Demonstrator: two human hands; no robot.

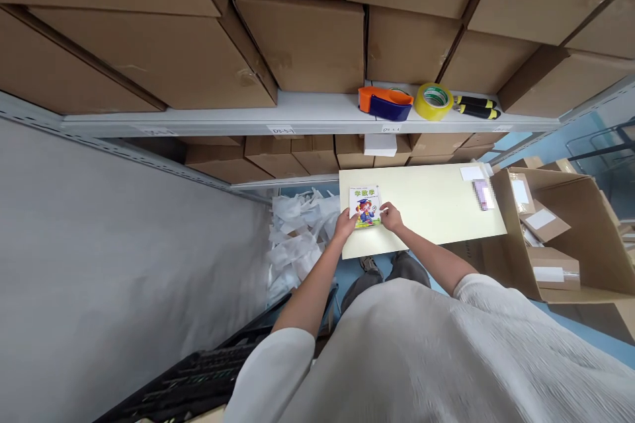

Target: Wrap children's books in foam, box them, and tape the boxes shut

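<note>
A small children's book (364, 207) with a white cover, green lettering and a cartoon figure in a graduation cap is over the left part of a pale yellow board (426, 205). Its lower left edge is gripped by my left hand (345, 225), with the thumb on the cover. My right hand (391, 217) is closed at the book's lower right edge, thumb and fingertips pinching there. The undersides of the fingers are hidden. At the board's far right end lie a white label (471, 174) and a purple item (481, 194), blurred out.
On the shelf ahead sit an orange and blue tape dispenser (385, 104), a yellow tape roll (433, 102) and black-yellow handled tools (477, 107). Cardboard boxes (302, 43) fill the shelves. White bags (297, 231) are heaped left; an open carton (585, 211) with packed boxes stands right.
</note>
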